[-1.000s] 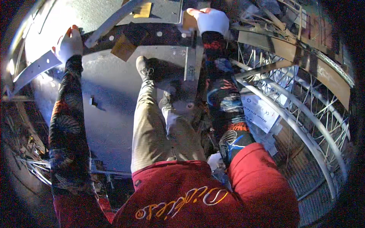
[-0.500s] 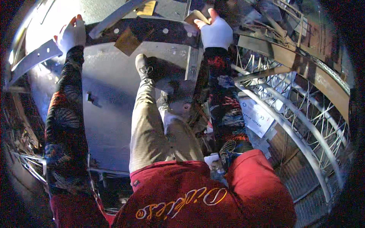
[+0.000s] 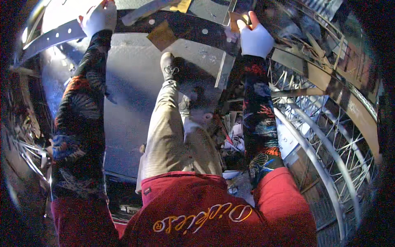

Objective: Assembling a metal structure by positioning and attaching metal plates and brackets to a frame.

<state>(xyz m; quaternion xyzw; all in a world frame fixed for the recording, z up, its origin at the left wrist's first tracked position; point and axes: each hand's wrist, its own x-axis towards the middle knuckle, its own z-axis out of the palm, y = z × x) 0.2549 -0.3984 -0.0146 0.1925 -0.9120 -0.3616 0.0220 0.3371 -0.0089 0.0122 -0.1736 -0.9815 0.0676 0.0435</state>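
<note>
A long dark metal strip with round holes runs across the upper part of the view. My left hand, in a pale glove with bare fingertips, rests over its left part. The thumb stands apart from the fingers, which reach up to the picture's edge. My right hand, gloved likewise, pinches a small brown sheet, possibly sandpaper, near the strip's right part. Between my hands, another brown square piece lies across the strip.
Beneath the strip is a grey sheet surface, and my shoe is below it. White tubular lattice frames and a brown beam curve along the right. A yellowish piece lies at the top. Clutter sits right of my legs.
The scene has shifted rightward in the picture. My left hand sits higher in view. The right hand still holds the brown sheet, now seen at a different angle.
</note>
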